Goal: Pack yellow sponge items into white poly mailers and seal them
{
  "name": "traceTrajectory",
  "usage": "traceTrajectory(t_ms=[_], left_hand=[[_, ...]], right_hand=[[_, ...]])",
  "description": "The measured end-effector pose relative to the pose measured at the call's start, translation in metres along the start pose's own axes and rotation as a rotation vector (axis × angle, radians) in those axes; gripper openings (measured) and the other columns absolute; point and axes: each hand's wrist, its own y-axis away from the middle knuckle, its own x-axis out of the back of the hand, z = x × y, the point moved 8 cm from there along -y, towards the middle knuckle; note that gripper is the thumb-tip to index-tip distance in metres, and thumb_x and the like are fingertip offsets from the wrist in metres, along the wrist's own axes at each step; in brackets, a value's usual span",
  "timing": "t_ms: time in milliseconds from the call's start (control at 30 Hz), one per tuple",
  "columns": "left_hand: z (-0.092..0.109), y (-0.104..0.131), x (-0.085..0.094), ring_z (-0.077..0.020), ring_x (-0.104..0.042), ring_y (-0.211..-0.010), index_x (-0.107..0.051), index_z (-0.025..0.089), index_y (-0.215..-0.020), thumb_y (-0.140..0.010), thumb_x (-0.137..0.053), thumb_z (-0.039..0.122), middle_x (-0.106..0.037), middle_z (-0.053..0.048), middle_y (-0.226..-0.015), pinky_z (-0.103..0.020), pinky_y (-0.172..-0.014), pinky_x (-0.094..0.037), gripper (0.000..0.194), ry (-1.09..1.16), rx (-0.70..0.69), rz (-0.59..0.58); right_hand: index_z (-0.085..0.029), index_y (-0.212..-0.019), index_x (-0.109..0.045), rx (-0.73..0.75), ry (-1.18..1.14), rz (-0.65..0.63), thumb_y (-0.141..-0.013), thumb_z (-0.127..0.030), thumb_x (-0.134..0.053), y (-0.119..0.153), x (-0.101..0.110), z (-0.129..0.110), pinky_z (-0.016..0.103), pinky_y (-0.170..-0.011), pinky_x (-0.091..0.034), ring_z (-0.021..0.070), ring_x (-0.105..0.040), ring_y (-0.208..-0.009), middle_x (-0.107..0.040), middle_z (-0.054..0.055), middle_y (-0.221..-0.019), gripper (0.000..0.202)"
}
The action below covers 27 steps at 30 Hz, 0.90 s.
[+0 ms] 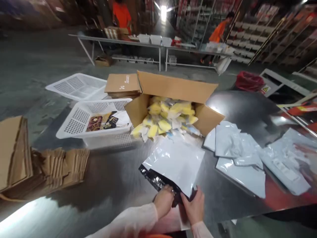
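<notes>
A white plastic mailing bag point(177, 158) with a black inside lies on the metal table, its mouth toward me. My left hand point(164, 202) is closed at the black edge of the mouth, its fingertips partly hidden. On the other side of the mouth, my right hand point(194, 205) pinches the bag's corner with the thumb on top. Beneath my wrists a pale flat item point(170, 219) shows in part; I cannot make out what it is. Past the bag stands an open cardboard box point(177, 84) full of yellow and white wrapped pieces point(164, 125).
White mailing bags point(241, 175) lie in piles on the right. Left of the box are a white perforated basket point(74, 127) with patterned packets and a stack of flat cardboard point(123, 86). Folded cardboard point(61, 165) sits nearer left. Two people in orange work by the far tables point(123, 41).
</notes>
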Motion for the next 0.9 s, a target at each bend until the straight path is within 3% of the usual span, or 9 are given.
traceTrajectory(t_ms=[67, 133, 200, 267, 367, 433, 633, 800, 900], left_hand=[[0.013, 0.020, 0.010, -0.0264, -0.054, -0.103, -0.070, 0.016, -0.094, -0.089, -0.041, 0.017, -0.066, -0.013, -0.101, -0.042, -0.096, -0.039, 0.029, -0.115, -0.089, 0.036], [0.037, 0.025, 0.030, -0.0238, -0.054, -0.103, -0.070, 0.018, -0.097, -0.092, -0.039, 0.019, -0.066, -0.012, -0.104, -0.040, -0.095, -0.040, 0.031, -0.183, -0.231, 0.145], [0.059, 0.012, 0.044, -0.0230, -0.052, -0.106, -0.070, 0.019, -0.098, -0.092, -0.041, 0.019, -0.065, -0.011, -0.108, -0.039, -0.098, -0.038, 0.030, -0.236, -0.362, 0.186], [0.069, -0.012, 0.040, -0.0234, -0.053, -0.106, -0.071, 0.019, -0.096, -0.091, -0.045, 0.020, -0.066, -0.011, -0.104, -0.040, -0.098, -0.038, 0.026, -0.314, -0.418, 0.094], [0.055, -0.044, 0.019, -0.0239, -0.058, -0.098, -0.072, 0.019, -0.095, -0.083, -0.056, 0.019, -0.069, -0.010, -0.097, -0.036, -0.090, -0.043, 0.019, -0.420, -0.285, -0.134], [0.044, -0.051, 0.007, -0.0226, -0.060, -0.095, -0.071, 0.019, -0.099, -0.081, -0.058, 0.018, -0.069, -0.009, -0.101, -0.032, -0.086, -0.044, 0.023, -0.409, -0.198, -0.197], [0.053, -0.027, -0.016, -0.0201, -0.064, -0.090, -0.075, 0.023, -0.090, -0.078, -0.061, 0.024, -0.073, -0.003, -0.090, -0.026, -0.080, -0.044, 0.019, -0.321, -0.273, -0.211], [0.051, -0.022, -0.014, -0.0197, -0.065, -0.086, -0.075, 0.020, -0.095, -0.077, -0.061, 0.025, -0.074, -0.005, -0.092, -0.025, -0.077, -0.045, 0.023, -0.247, -0.196, -0.155], [0.043, -0.024, -0.012, -0.0166, -0.065, -0.081, -0.077, 0.021, -0.087, -0.078, -0.060, 0.024, -0.074, -0.003, -0.086, -0.023, -0.076, -0.045, 0.019, -0.135, -0.123, -0.156]], right_hand=[[-0.014, -0.089, -0.064, -0.198, -0.180, -0.194, -0.066, -0.068, -0.059, 0.020, -0.023, 0.022, 0.034, -0.062, -0.049, 0.0244, -0.061, -0.068, -0.065, 0.010, -0.072, 0.059], [-0.017, -0.068, -0.063, -0.295, -0.383, -0.358, -0.066, -0.071, -0.057, 0.037, -0.040, 0.024, 0.031, -0.055, -0.047, 0.0206, -0.058, -0.056, -0.062, 0.006, -0.057, 0.054], [-0.017, -0.060, -0.063, -0.324, -0.524, -0.399, -0.066, -0.070, -0.059, 0.044, -0.043, 0.018, 0.030, -0.053, -0.046, 0.0192, -0.057, -0.052, -0.062, 0.005, -0.053, 0.053], [-0.017, -0.057, -0.064, -0.340, -0.568, -0.347, -0.064, -0.066, -0.065, 0.044, -0.034, 0.015, 0.029, -0.052, -0.046, 0.0180, -0.057, -0.050, -0.062, 0.005, -0.051, 0.050], [-0.016, -0.058, -0.067, -0.369, -0.592, -0.273, -0.059, -0.064, -0.070, 0.043, -0.020, 0.017, 0.028, -0.047, -0.045, 0.0174, -0.056, -0.047, -0.062, 0.005, -0.049, 0.049], [-0.015, -0.064, -0.070, -0.371, -0.637, -0.298, -0.059, -0.065, -0.070, 0.043, -0.018, 0.020, 0.028, -0.048, -0.046, 0.0186, -0.058, -0.048, -0.063, 0.005, -0.050, 0.050], [-0.016, -0.074, -0.073, -0.224, -0.621, -0.368, -0.067, -0.066, -0.064, 0.040, -0.014, 0.013, 0.033, -0.065, -0.052, 0.0216, -0.065, -0.062, -0.069, 0.007, -0.064, 0.051], [-0.019, -0.071, -0.072, -0.041, -0.541, -0.282, -0.071, -0.062, -0.061, 0.035, -0.003, 0.000, 0.033, -0.069, -0.053, 0.0218, -0.065, -0.071, -0.071, 0.008, -0.075, 0.045], [-0.017, -0.074, -0.072, -0.096, -0.562, -0.270, -0.068, -0.063, -0.063, 0.035, -0.006, 0.004, 0.032, -0.064, -0.052, 0.0209, -0.064, -0.067, -0.071, 0.008, -0.073, 0.047]])
